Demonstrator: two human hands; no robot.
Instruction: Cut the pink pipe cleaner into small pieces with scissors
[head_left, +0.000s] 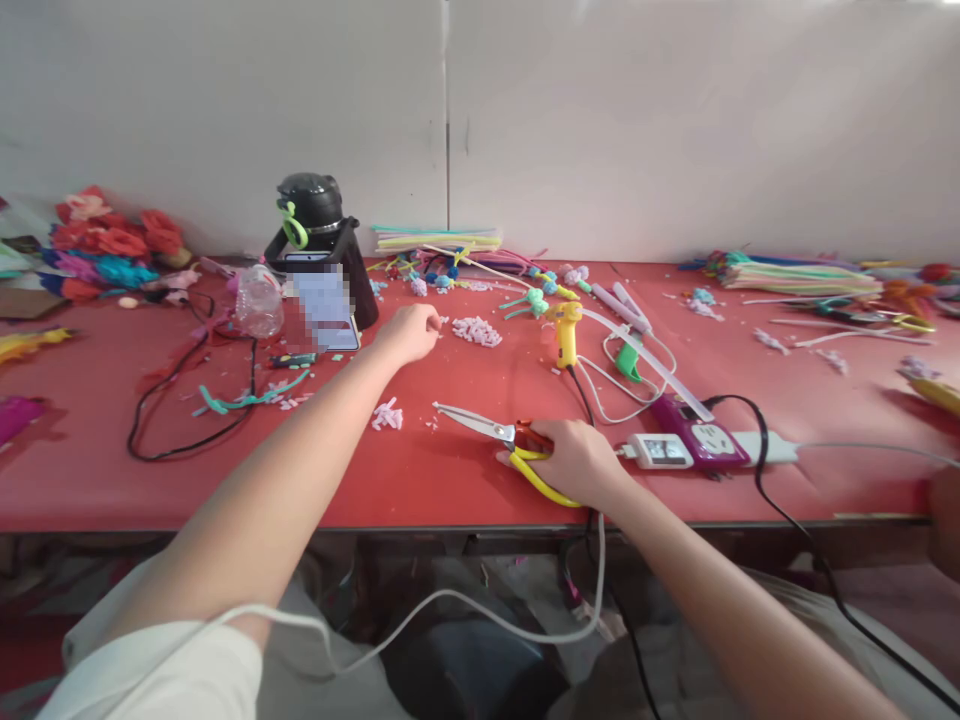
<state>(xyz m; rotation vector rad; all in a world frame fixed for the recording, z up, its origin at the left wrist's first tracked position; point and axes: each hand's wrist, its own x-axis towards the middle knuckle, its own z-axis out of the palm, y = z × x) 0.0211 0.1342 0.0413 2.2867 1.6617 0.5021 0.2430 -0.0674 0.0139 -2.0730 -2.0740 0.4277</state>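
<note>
My right hand (581,460) is wrapped round the yellow handles of a pair of scissors (484,425). The blades point left over the red tabletop and look nearly closed. Further back, my left hand (411,333) has its fingers curled together, and what they may hold is hidden. Just right of those fingers lies a pile of short lilac cut pieces (477,332). A smaller heap of lilac pieces (388,414) sits left of the scissor tips, with a few tiny scraps between.
A yellow glue gun (568,335) stands behind my right hand, near a purple power strip (709,440) with cables. At the left are a phone (330,310) against a black bottle (364,285) and a clear plastic cup (259,302). Pipe-cleaner bundles (802,277) lie along the wall.
</note>
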